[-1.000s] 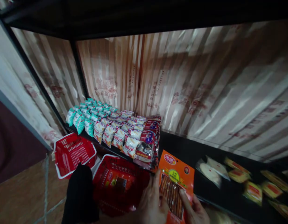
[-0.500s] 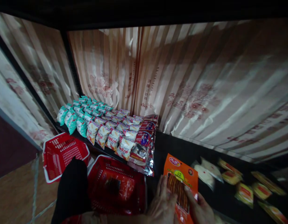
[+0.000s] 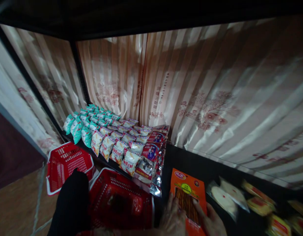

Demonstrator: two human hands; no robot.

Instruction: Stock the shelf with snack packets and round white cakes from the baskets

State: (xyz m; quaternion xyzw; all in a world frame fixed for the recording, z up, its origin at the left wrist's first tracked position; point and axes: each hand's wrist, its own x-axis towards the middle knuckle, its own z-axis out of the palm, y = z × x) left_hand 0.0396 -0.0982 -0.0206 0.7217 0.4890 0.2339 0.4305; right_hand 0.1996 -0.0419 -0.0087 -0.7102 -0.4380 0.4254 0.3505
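Observation:
An orange snack packet (image 3: 188, 184) with a clear window over brown strips lies face up on the black shelf, between both my hands. My left hand (image 3: 173, 214) presses its fingers on the packet's left side, across the window's edge. Gripping the right edge is my right hand (image 3: 210, 221), thumb on the front and the other fingers mostly hidden. Silvery maroon snack bags (image 3: 151, 152) lie to the left of the packet. To its right are clear bags with round white pieces (image 3: 225, 200).
White snack bags (image 3: 117, 151) and teal bags (image 3: 77, 130) stand in rows on the shelf (image 3: 182, 157). Two red baskets, one at left (image 3: 70, 164) and one nearer (image 3: 102, 196), stand below its front edge. Yellow packets (image 3: 260, 206) lie at right. A striped curtain (image 3: 190, 98) hangs behind.
The view has shifted a little, so the shelf goods at left appear slightly lower and the flat packets sit further right. Both hands stay on the orange snack packet.

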